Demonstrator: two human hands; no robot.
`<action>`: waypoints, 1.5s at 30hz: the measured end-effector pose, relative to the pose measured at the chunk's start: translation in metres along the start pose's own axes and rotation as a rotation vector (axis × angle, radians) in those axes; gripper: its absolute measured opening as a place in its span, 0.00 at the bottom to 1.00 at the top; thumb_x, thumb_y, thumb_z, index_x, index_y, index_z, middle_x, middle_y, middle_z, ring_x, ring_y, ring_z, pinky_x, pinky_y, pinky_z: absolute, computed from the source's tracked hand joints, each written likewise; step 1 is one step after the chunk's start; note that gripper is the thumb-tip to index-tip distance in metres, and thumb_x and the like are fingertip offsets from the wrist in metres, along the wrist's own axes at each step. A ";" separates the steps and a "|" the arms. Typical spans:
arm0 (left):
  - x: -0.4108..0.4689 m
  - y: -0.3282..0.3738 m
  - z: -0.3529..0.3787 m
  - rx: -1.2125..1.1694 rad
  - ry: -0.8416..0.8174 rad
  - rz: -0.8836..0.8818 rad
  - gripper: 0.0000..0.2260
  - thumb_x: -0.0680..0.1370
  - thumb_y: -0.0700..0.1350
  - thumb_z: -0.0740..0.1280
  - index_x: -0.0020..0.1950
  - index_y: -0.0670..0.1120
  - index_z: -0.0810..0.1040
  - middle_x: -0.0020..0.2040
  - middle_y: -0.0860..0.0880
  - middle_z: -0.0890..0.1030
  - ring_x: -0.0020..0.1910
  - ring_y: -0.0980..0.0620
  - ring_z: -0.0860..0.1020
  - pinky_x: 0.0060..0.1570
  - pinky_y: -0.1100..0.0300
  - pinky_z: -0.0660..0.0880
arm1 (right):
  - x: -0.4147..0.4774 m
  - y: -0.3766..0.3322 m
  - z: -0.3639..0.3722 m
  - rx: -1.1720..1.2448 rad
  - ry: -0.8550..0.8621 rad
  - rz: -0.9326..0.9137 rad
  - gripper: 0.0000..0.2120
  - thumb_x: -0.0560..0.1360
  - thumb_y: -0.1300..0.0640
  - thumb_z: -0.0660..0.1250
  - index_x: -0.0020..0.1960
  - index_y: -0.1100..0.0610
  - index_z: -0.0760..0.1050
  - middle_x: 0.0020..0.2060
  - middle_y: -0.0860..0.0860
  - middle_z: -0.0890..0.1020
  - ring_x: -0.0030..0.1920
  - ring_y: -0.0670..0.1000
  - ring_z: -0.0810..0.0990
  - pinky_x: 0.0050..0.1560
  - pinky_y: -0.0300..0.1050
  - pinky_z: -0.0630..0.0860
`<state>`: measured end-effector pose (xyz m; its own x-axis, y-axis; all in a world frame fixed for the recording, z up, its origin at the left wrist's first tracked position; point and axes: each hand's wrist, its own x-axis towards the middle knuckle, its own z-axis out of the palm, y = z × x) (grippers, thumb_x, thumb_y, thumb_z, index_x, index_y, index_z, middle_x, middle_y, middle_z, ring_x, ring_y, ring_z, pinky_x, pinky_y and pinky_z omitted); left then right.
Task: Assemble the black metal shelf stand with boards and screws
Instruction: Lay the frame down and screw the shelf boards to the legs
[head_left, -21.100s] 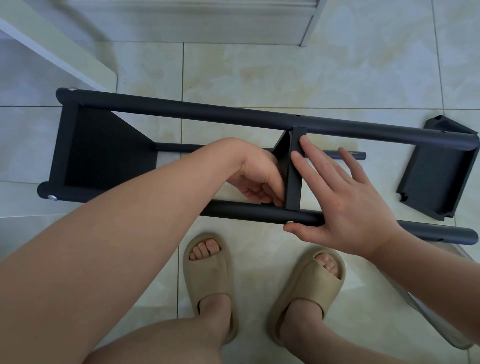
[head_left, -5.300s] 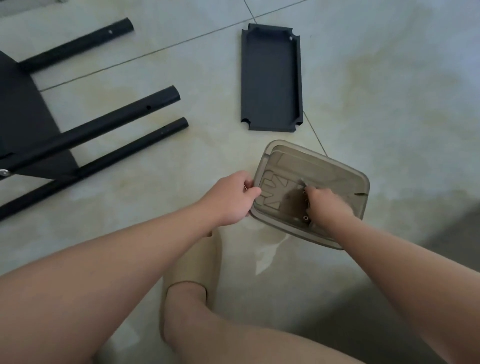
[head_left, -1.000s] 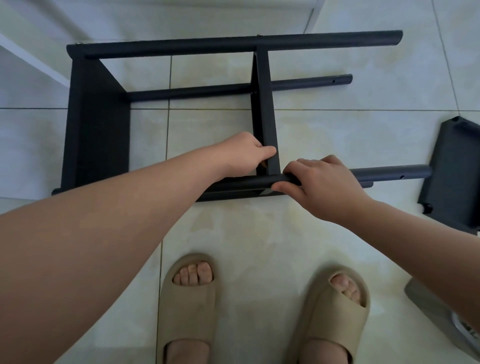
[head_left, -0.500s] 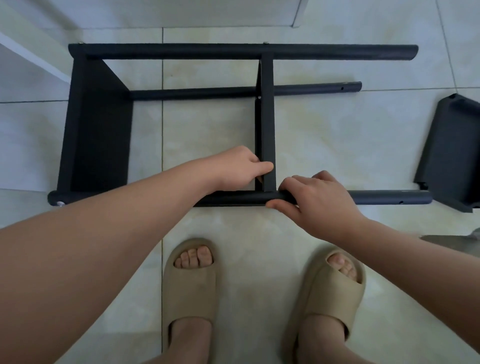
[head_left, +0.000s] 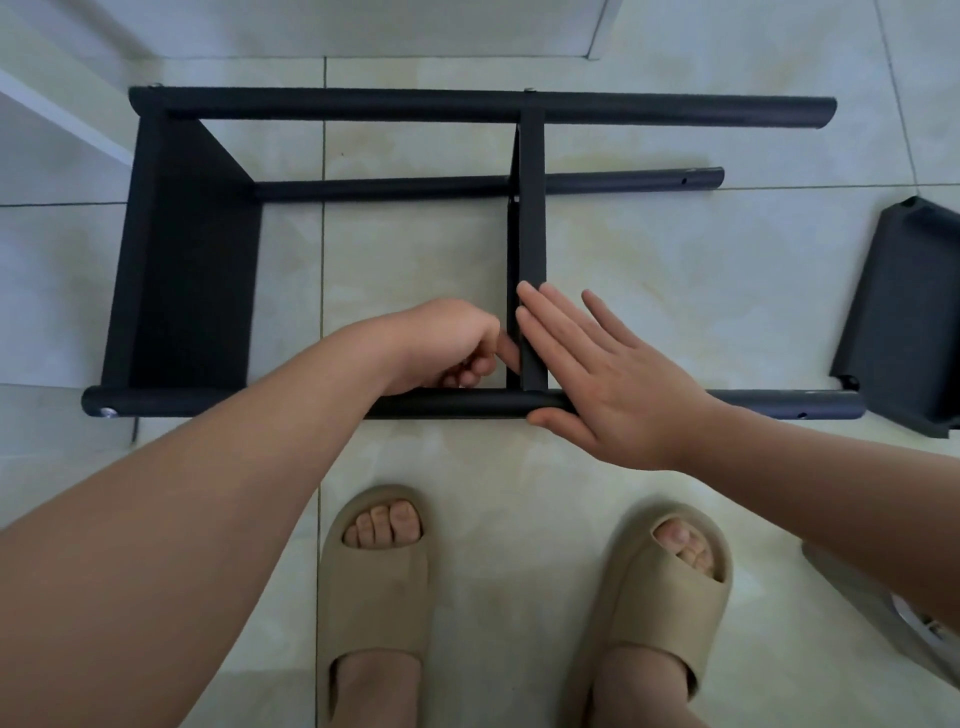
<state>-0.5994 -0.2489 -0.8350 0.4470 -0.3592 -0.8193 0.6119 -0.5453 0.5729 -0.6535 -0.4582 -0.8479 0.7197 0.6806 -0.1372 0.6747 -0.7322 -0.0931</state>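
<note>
The black metal shelf stand (head_left: 363, 104) lies on its side on the tile floor, with one board (head_left: 192, 260) fixed at its left end. A middle board (head_left: 532, 234) stands between the far tube and the near tube (head_left: 457, 404). My left hand (head_left: 441, 343) has its fingers curled against the left face of that board's near end; whether it also holds something small is hidden. My right hand (head_left: 608, 379) lies flat with straight fingers against the board's right side and over the near tube. A silver screw head (head_left: 108, 412) shows at the near tube's left end.
A loose black board (head_left: 904, 322) lies at the right, by the tube ends. A translucent plastic box (head_left: 883, 608) peeks out under my right forearm. My feet in beige sandals (head_left: 374, 587) stand just before the frame. White furniture (head_left: 62, 104) edges the top left.
My right hand has let go of the near tube and opened flat against the middle board. My left hand has stayed curled at the board's near end.
</note>
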 end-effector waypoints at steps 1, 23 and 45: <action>0.001 -0.001 -0.004 -0.017 0.004 -0.017 0.15 0.75 0.38 0.57 0.49 0.43 0.84 0.31 0.50 0.72 0.28 0.54 0.71 0.28 0.64 0.67 | 0.000 0.000 0.000 0.006 -0.001 -0.001 0.38 0.83 0.37 0.47 0.81 0.66 0.52 0.81 0.60 0.50 0.81 0.58 0.49 0.80 0.60 0.53; 0.037 -0.028 -0.032 -0.253 -0.236 0.001 0.07 0.82 0.35 0.63 0.58 0.41 0.77 0.51 0.42 0.86 0.51 0.47 0.85 0.47 0.59 0.82 | 0.001 0.006 0.009 0.163 0.069 0.046 0.44 0.81 0.33 0.54 0.80 0.67 0.52 0.81 0.62 0.50 0.81 0.59 0.50 0.78 0.64 0.54; 0.050 -0.017 -0.003 -0.145 -0.226 -0.010 0.08 0.76 0.31 0.66 0.43 0.40 0.83 0.38 0.44 0.83 0.36 0.51 0.81 0.39 0.63 0.79 | 0.007 0.008 0.012 0.163 0.111 0.018 0.45 0.81 0.33 0.55 0.79 0.69 0.52 0.80 0.64 0.51 0.81 0.61 0.50 0.79 0.62 0.55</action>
<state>-0.5856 -0.2558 -0.8853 0.2933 -0.5229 -0.8004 0.7099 -0.4416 0.5487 -0.6452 -0.4594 -0.8617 0.7511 0.6594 -0.0317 0.6326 -0.7327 -0.2511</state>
